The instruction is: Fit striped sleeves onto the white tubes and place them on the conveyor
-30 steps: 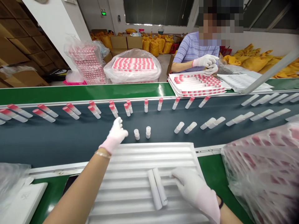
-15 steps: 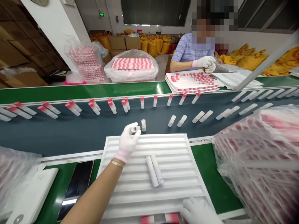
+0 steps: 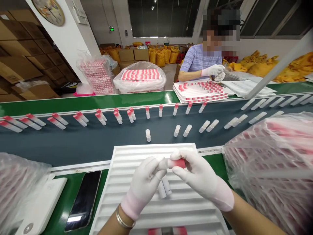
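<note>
My two gloved hands meet above a white grooved tray (image 3: pixel 137 156). My left hand (image 3: pixel 144 182) pinches a small white cap (image 3: pixel 161 164). My right hand (image 3: pixel 198 176) grips a pink-red tube (image 3: pixel 179 163), whose end touches the cap. Two finished white tubes (image 3: pixel 164 188) lie in a tray groove just under my hands. On the dark conveyor belt (image 3: pixel 73 140) beyond the tray stand white caps (image 3: pixel 148 135) in a near row and pink-topped tubes (image 3: pixel 147 112) in a far row.
A phone (image 3: pixel 84 199) lies left of the tray beside a white box (image 3: pixel 41 209). Bagged stacks of pink tubes (image 3: pixel 271 163) fill the right side. Across the belt a person in white gloves (image 3: pixel 214 70) works over a tray of pink tubes (image 3: pixel 200 91).
My left hand picked a white cap off the belt and brought it back over the tray. My right hand came up from the tray's near edge with a pink tube to meet it.
</note>
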`<move>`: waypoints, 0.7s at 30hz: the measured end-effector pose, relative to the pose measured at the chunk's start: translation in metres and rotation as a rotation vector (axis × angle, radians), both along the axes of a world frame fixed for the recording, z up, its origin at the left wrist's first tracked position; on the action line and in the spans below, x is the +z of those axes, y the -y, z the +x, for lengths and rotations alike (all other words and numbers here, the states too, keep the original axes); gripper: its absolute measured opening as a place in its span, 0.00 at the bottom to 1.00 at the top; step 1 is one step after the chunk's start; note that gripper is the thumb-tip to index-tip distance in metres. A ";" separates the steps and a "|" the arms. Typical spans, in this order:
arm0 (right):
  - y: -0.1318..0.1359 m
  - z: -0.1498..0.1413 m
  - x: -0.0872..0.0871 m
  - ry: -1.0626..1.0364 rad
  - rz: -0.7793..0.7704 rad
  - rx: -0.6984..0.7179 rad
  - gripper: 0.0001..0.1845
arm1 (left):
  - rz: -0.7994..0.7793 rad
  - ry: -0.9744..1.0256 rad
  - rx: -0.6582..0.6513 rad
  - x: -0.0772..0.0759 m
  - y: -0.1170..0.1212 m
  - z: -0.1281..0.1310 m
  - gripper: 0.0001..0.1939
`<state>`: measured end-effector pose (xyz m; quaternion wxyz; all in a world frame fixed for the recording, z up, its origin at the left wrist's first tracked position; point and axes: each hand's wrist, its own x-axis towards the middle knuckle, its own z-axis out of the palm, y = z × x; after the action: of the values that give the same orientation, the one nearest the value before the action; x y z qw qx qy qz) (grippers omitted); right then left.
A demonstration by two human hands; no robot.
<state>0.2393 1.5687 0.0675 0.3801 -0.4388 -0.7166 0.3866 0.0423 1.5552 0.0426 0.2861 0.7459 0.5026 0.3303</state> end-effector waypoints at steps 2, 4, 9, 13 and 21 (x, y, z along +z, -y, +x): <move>-0.006 -0.003 0.011 0.092 0.103 0.089 0.07 | 0.034 -0.041 -0.015 0.001 -0.001 -0.002 0.06; -0.009 -0.008 0.020 0.221 0.170 0.175 0.06 | 0.051 -0.041 -0.045 0.002 0.000 -0.003 0.09; -0.006 -0.026 0.025 0.065 0.105 0.095 0.10 | -0.054 0.204 -0.054 0.000 0.004 -0.003 0.06; 0.002 -0.034 0.025 -0.147 -0.153 0.053 0.10 | -0.419 0.540 -0.244 0.003 0.002 -0.008 0.13; 0.008 -0.031 0.035 -0.059 -0.032 0.170 0.06 | -0.488 0.577 -0.338 0.010 -0.002 -0.013 0.12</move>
<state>0.2079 1.5612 0.1023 0.3595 -0.3709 -0.7335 0.4418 0.0294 1.5576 0.0529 0.6341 0.6049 0.3358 0.3455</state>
